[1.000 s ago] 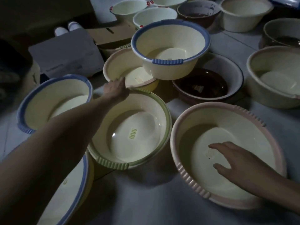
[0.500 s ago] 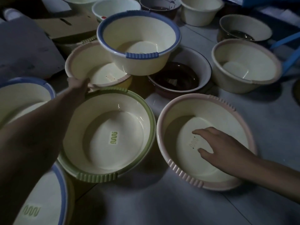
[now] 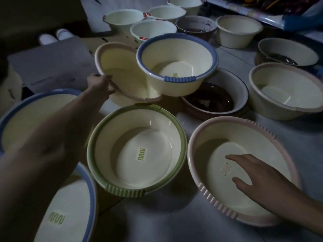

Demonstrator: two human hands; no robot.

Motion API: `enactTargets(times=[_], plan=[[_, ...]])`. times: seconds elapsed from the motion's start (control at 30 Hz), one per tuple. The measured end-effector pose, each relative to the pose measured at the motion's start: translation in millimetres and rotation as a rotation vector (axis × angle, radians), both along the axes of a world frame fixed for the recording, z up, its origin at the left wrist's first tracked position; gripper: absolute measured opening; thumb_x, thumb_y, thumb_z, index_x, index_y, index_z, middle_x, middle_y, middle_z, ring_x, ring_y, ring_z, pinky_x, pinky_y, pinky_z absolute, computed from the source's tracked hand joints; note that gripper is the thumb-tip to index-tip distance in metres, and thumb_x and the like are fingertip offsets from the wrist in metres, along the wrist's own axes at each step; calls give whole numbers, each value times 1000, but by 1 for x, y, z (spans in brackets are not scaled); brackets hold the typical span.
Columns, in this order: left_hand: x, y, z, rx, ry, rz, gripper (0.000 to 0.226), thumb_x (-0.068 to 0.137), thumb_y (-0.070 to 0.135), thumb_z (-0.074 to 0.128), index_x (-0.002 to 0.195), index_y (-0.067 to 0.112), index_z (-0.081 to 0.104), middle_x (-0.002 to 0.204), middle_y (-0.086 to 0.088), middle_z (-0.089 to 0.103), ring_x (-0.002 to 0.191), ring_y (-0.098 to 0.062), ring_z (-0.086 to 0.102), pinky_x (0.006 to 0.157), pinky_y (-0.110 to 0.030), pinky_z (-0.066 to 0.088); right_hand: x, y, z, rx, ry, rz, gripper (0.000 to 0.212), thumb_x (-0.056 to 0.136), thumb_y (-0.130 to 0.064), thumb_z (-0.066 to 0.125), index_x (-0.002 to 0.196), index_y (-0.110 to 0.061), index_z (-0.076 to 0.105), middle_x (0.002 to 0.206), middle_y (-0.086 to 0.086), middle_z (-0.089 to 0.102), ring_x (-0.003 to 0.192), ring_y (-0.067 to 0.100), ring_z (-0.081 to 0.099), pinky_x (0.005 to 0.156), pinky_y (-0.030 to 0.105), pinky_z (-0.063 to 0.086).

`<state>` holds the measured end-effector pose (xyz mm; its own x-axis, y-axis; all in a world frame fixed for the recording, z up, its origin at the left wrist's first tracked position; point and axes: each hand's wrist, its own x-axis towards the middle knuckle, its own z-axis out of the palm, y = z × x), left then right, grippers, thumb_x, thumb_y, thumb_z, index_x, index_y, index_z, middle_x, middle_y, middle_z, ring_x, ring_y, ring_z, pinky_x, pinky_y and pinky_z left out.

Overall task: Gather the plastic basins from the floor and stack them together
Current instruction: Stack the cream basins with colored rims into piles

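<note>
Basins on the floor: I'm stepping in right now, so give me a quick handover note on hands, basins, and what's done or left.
Left hand: grip closed on the rim of the small pink-rimmed basin, tilted up beside the blue-rimmed basin.
Right hand: open, fingers spread inside the large pink-rimmed basin, holding nothing.
Green-rimmed basin sits between them on the floor.
Done: no stack visible yet.
Left: nest the lifted basin, then gather the many others.

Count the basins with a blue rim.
3. One sits in the middle behind the green-rimmed basin, one is at the left edge, one at bottom left; the arm hides part of both.
</note>
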<state>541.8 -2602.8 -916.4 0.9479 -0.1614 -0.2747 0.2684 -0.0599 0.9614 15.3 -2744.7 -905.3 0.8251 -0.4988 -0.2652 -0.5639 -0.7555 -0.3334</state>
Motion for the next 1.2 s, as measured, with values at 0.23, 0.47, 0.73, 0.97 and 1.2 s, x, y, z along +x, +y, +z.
enactTargets(times=[0.23, 0.47, 0.73, 0.97, 1.2], plan=[[-40, 26, 71, 169, -236, 147, 19, 86, 22, 75, 95, 19, 58, 100, -8, 64, 89, -26, 64, 67, -43, 65, 7, -9, 1, 23, -72, 54, 56, 93, -41, 62, 143, -50, 37, 139, -25, 44, 121, 1, 50, 96, 23, 44], [-33, 67, 107, 245, -356, 278, 21, 69, 36, 74, 83, 27, 61, 89, 0, 69, 86, -23, 70, 77, -48, 64, 40, -18, 4, 76, -118, 112, 58, 92, -38, 67, 145, -39, 43, 138, -15, 49, 122, 8, 53, 100, 28, 46], [-118, 65, 179, 108, -425, 294, 20, 81, 29, 76, 98, 27, 65, 90, 2, 67, 84, -19, 69, 80, -43, 64, 78, -12, 44, 137, -295, 98, 58, 90, -31, 67, 144, -36, 45, 140, -10, 51, 125, 14, 53, 101, 35, 48], [-138, 75, 224, -14, -467, 303, 21, 85, 26, 75, 103, 24, 64, 90, 4, 65, 85, -15, 67, 82, -42, 63, 92, -24, 88, 169, -465, -25, 52, 89, -26, 72, 138, -30, 55, 125, -4, 57, 119, 15, 56, 95, 30, 48], [-168, 48, 236, -164, -326, 88, 14, 86, 15, 74, 97, 20, 68, 96, -8, 67, 95, -26, 67, 67, -34, 59, 98, -53, 154, 265, -727, -273, 34, 93, -37, 68, 124, -29, 58, 102, -13, 62, 107, 15, 61, 85, 25, 49]])
